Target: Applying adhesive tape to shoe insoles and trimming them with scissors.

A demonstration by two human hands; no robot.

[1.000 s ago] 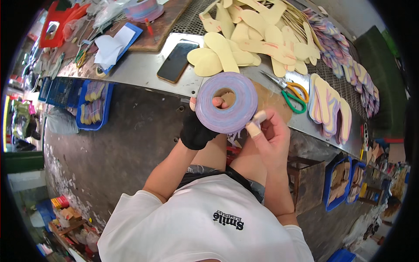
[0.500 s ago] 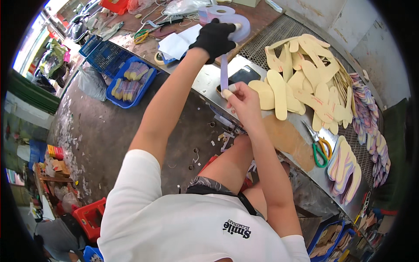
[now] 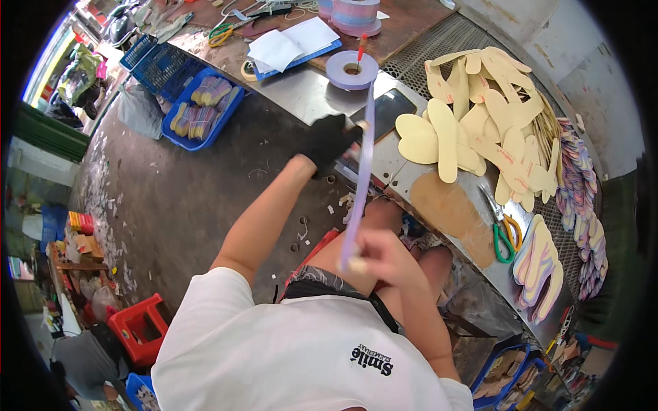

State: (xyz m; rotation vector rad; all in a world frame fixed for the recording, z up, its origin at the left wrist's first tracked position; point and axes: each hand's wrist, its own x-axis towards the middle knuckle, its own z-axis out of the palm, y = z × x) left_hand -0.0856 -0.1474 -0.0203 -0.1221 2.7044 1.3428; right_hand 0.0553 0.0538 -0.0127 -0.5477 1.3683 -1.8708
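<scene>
A roll of pale purple tape (image 3: 337,71) lies flat at the table's edge, with a red-tipped stick (image 3: 362,49) standing in its core. From the roll a long strip of tape (image 3: 363,178) runs taut toward my body. My right hand (image 3: 384,257), bare and blurred, is closed on the strip's lower end above my lap. My left hand (image 3: 325,144), in a black glove with a fingertip showing, is beside the upper strip. Its fingers are smeared, so I cannot make out whether they touch the tape.
Cream insole-shaped pieces (image 3: 447,140) are heaped at right, near scissors (image 3: 504,236) and striped insoles (image 3: 538,267). A dark phone (image 3: 391,109) lies by the roll. White papers (image 3: 274,51) are at the back. A blue basket (image 3: 229,113) of bundles stands left, a red stool (image 3: 140,329) lower left.
My right hand has drawn the strip down toward my lap, lengthening it. My left hand has left the roll and come nearer. The roll now sits lower on the table.
</scene>
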